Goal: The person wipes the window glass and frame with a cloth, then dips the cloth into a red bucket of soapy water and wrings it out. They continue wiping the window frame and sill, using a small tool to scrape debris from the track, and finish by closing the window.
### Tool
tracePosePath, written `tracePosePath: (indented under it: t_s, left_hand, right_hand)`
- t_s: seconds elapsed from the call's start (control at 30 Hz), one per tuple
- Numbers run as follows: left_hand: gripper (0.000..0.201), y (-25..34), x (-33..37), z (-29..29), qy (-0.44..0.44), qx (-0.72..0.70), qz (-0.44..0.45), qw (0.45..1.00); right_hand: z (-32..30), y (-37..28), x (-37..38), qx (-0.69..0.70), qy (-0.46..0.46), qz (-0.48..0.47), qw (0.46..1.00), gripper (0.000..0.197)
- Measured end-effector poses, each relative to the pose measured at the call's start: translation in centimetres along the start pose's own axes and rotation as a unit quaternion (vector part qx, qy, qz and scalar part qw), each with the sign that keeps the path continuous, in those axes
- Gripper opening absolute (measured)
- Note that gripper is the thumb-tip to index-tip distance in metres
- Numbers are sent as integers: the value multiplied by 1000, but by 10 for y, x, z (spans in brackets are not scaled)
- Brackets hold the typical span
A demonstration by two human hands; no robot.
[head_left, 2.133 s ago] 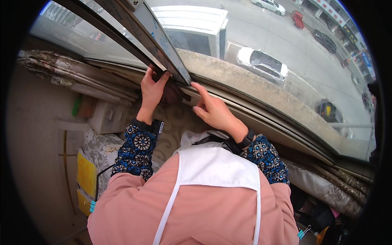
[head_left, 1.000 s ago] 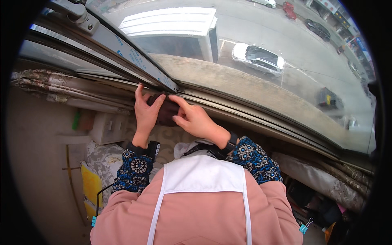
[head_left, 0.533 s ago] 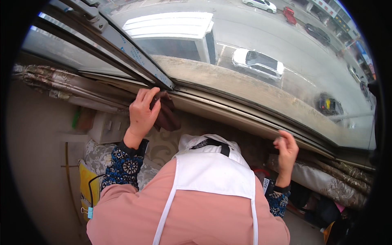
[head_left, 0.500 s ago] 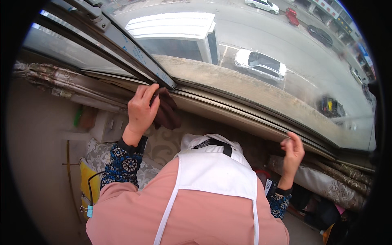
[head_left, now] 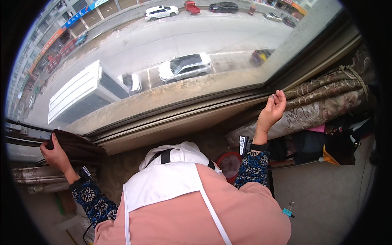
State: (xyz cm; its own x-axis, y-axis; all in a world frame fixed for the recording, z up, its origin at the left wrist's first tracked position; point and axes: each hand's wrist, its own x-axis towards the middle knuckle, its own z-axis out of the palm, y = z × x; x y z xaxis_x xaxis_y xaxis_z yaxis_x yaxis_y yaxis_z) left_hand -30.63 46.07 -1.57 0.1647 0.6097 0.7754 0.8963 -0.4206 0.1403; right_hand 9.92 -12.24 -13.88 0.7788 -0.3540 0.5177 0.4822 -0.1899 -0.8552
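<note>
At the far left of the window, my left hand [head_left: 58, 157] is closed on the upper edge of a dark brown cloth [head_left: 79, 146]. The cloth hangs from the fingers against the left end of the window frame. On the other side, my right hand [head_left: 272, 112] is raised beside the lower right corner of the window frame [head_left: 267, 87], its fingers loosely bent and nothing seen in them. Whether its fingertips touch the frame I cannot tell. Between both hands runs the window track and sill [head_left: 175, 116].
Patterned curtains hang gathered at the right [head_left: 322, 98] and lower left. A red bucket [head_left: 229, 165] with cloudy contents stands below the sill, near my right forearm. Dark items [head_left: 302, 145] lie under the right curtain. Outside the glass are a street and a parked white car [head_left: 184, 67].
The view has swung to the right. My left hand, with the brown cloth, now lies farther out to the left. The right hand is at the right window corner, fingers less curled.
</note>
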Motion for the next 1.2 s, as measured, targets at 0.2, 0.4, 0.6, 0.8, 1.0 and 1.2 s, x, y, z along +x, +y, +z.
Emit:
tracePosePath:
  t_s: [0.2,0.4,0.6,0.8,1.0,1.2]
  left_hand:
    - [52,-12,5,7,28,4,37,999]
    - [47,7,7,-4,-15,21,13,1000]
    - [39,10,-5,-6,-54,-123,-24,991]
    - [29,-37,-55,-25,-153,-242,-89,954]
    - [21,-18,-148,-50,-403,-287,-98,864]
    - [26,29,-220,-48,-582,-344,-26,736]
  right_hand:
    - [-12,29,7,-105,-4,32,994,45]
    - [-1,86,39,-177,-1,7,984,50]
    - [6,123,62,-204,-18,-17,979,50]
    - [9,126,62,-61,-27,82,994,49]
    - [20,102,44,-45,-92,103,989,46]
    - [38,40,-15,-6,-185,113,976,43]
